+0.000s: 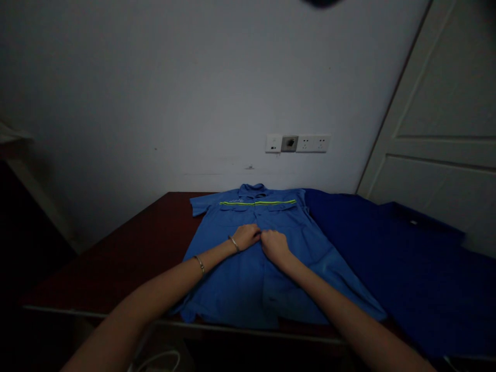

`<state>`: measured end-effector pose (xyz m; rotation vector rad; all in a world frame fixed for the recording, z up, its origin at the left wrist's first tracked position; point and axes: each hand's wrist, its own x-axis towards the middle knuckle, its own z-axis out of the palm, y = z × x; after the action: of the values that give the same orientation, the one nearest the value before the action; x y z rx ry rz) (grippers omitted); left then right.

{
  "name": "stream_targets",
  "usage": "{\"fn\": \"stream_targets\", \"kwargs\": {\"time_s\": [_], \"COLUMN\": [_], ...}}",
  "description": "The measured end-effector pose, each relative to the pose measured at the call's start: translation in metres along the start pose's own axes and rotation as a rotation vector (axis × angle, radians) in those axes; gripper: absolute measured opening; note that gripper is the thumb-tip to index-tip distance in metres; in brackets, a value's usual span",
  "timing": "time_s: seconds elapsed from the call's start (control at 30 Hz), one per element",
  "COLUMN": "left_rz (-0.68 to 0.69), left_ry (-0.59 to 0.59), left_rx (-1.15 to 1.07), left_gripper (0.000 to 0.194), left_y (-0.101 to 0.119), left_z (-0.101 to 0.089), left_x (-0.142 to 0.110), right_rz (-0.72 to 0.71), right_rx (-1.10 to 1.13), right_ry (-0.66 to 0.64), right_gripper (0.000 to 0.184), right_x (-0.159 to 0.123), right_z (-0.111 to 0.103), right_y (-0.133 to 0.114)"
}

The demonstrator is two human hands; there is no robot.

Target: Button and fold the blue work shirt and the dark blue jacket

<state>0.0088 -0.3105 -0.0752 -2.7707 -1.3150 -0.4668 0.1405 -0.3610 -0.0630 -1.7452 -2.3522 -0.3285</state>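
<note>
A blue short-sleeved shirt (232,289) lies spread face up, its collar toward the wall and its hem near the front edge. A yellow-green stripe crosses its chest above two flap pockets. At the front placket, halfway down the shirt, my left hand (247,236) and my right hand (274,245) meet with fingers closed. Both pinch the shirt's front there; any button between the fingertips is hidden. Two bracelets circle my left wrist and forearm.
The shirt rests on a dark red table (127,253) against a wall. Darker blue cloth (380,258) covers the right side. Wall sockets (312,143) sit above, a pale door (442,113) stands right, and a white cable (163,355) hangs below the front edge.
</note>
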Motion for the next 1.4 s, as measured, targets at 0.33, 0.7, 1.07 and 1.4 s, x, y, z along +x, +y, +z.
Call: {"fn": "stream_targets", "kwargs": {"time_s": [0.33, 0.7, 1.07, 1.4], "left_rz": [-0.15, -0.277, -0.264, -0.219], "left_ry": [0.027, 0.04, 0.142, 0.282], "left_rx": [-0.124, -0.355, -0.383, -0.341], "left_gripper": [0.022, 0.024, 0.022, 0.018], "left_y": [0.0, -0.009, -0.005, -0.001], "left_z": [0.005, 0.014, 0.02, 0.023], "left_x": [0.009, 0.019, 0.017, 0.018], "right_rz": [0.054, 0.239, 0.261, 0.21], "right_rx": [0.053, 0.854, 0.962, 0.965], "right_ry": [0.033, 0.172, 0.202, 0.227], "right_gripper": [0.027, 0.028, 0.024, 0.025], "right_x": [0.003, 0.024, 0.033, 0.033], "right_z": [0.007, 0.032, 0.047, 0.051], "right_y": [0.012, 0.046, 0.048, 0.047]}}
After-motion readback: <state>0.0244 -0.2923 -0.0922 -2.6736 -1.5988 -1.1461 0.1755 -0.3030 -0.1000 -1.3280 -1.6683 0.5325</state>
